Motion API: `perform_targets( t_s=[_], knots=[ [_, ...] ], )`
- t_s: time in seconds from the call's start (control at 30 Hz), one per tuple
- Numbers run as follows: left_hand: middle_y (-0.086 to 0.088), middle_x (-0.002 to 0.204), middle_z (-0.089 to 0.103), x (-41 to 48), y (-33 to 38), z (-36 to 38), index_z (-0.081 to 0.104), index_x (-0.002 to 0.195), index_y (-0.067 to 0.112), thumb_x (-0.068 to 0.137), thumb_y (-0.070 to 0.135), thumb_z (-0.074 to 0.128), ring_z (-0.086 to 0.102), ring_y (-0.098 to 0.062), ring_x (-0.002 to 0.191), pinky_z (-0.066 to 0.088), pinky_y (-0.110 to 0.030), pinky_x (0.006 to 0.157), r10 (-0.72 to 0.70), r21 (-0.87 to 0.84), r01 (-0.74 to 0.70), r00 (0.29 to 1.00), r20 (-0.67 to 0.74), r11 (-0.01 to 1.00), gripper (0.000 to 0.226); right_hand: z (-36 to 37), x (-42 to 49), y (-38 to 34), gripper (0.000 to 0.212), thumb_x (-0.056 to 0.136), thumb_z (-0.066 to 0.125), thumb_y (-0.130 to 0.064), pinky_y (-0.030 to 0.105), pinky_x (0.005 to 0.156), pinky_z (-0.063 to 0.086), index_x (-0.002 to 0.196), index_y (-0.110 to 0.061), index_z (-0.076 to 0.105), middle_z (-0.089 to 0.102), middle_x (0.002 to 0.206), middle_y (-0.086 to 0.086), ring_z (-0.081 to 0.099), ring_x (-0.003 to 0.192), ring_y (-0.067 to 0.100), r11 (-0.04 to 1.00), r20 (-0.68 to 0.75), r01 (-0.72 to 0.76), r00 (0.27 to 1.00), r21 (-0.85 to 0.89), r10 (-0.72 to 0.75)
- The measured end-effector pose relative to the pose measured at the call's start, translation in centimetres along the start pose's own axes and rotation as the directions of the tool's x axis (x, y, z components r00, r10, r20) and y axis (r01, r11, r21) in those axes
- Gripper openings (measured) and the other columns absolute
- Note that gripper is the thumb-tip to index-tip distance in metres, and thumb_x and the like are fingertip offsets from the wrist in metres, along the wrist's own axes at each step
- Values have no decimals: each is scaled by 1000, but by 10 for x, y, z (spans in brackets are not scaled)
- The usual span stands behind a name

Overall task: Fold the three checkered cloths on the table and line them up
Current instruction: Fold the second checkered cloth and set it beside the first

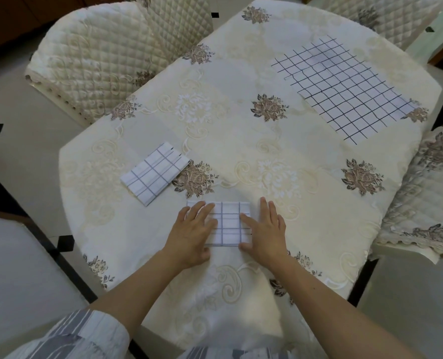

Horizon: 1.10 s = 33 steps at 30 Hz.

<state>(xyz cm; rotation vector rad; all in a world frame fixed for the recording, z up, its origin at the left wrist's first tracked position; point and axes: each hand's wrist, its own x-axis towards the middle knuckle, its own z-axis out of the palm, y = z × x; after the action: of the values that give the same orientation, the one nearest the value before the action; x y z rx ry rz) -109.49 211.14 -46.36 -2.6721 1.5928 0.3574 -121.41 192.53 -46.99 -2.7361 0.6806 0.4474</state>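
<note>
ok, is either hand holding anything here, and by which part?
Nothing is gripped. The left hand and right hand lie flat, fingers straight, pressing the near folded cloth: left on its left side, right on its right edge.

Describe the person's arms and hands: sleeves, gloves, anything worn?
The left hand and right hand are bare, with no gloves, rings or watch visible. Both forearms are uncovered. On the left arm a loose sleeve ends near the elbow, pale with grey and blue-grey streaky stripes. No sleeve shows on the right arm.
</note>
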Motion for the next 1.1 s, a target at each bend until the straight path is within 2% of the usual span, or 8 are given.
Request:
perform_targets(
  t_s=[0.17,0.43,0.57,0.7,0.8,0.87,0.97,1.1],
  knots=[
    [-11,146,45,10,0,-2,63,95,16,48,37,78,35,-34,139,30,-53,109,65,100,-63,998,-11,993,54,0,0,0,76,77,73,-48,50,117,6,143,-41,36,-17,160,13,-16,147,34,1000,-19,11,1000,5,-11],
    [-14,137,50,9,1,0,63,101,10,57,18,76,41,-36,132,33,-54,107,110,159,-103,993,-39,982,47,-1,-1,-1,75,78,72,-48,51,118,7,144,-39,36,-17,160,14,-15,147,35,1000,-36,29,999,0,-29],
    [-16,135,53,-1,-8,1,63,100,11,54,10,76,44,-36,129,30,-54,109,45,154,-24,990,-132,988,48,-1,-1,-3,80,73,74,-51,52,117,6,142,-34,39,-15,160,15,-14,147,36,998,-67,54,996,15,-53],
    [-14,126,61,-10,-18,3,63,86,9,63,12,79,50,-34,120,37,-50,100,15,98,14,957,-288,995,28,7,-3,-6,89,64,77,-55,53,118,7,139,-25,40,-10,161,16,-12,147,35,994,-71,107,992,17,-106],
    [-13,121,65,-17,-19,-1,64,78,8,68,9,77,56,-34,115,39,-49,95,-22,47,43,922,-387,998,17,14,-5,-8,50,63,81,-32,54,108,30,107,-19,60,26,156,19,18,145,36,961,-219,267,944,71,-246],
    [-12,119,66,-23,-19,-4,64,75,9,69,7,77,57,-33,113,40,-48,93,-75,12,88,905,-418,996,14,15,-3,-10,29,63,82,-17,48,100,38,83,-17,61,46,144,18,36,138,34,938,-305,340,903,73,-304],
    [-11,118,67,-35,-21,-3,63,75,10,71,12,80,57,-33,112,41,-47,91,-144,-36,142,897,-419,989,17,12,7,-14,20,67,78,-8,44,97,38,71,-15,60,57,132,16,45,130,34,923,-376,377,868,78,-323],
    [-8,115,68,-53,-16,3,62,72,12,78,16,79,55,-30,111,44,-44,87,-134,-83,108,878,-460,991,18,1,25,-23,11,79,53,-17,42,96,36,70,-13,58,58,130,16,47,128,34,903,-442,425,823,62,-357]
  ],
)
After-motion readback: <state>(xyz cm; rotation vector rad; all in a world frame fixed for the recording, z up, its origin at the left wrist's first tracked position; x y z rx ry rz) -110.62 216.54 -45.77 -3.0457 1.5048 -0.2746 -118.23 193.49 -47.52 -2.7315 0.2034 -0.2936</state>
